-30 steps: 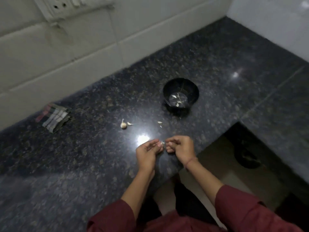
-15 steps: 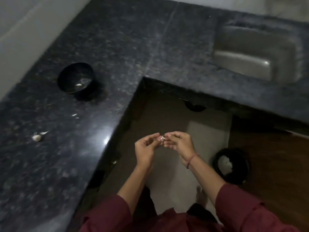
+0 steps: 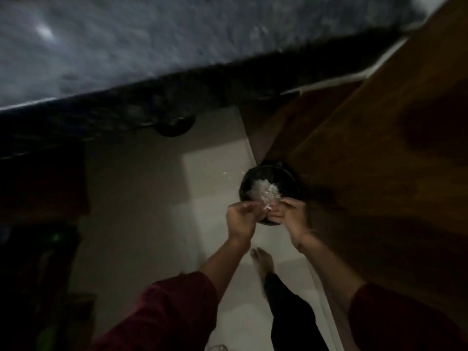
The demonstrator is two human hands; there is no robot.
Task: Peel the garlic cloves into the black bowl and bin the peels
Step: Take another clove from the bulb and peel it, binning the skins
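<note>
Right of centre in the frame, the left hand (image 3: pixel 240 220) and right hand (image 3: pixel 291 216) are meeting fingertip to fingertip, both pinching a small pale garlic piece (image 3: pixel 268 207) (clove or peel, too blurred to tell). The bin (image 3: pixel 268 168) is sitting just above them in the picture, apparently right beneath, with white peels (image 3: pixel 263 192) heaped inside, and both hands are equally near. The black bowl is not showing.
</note>
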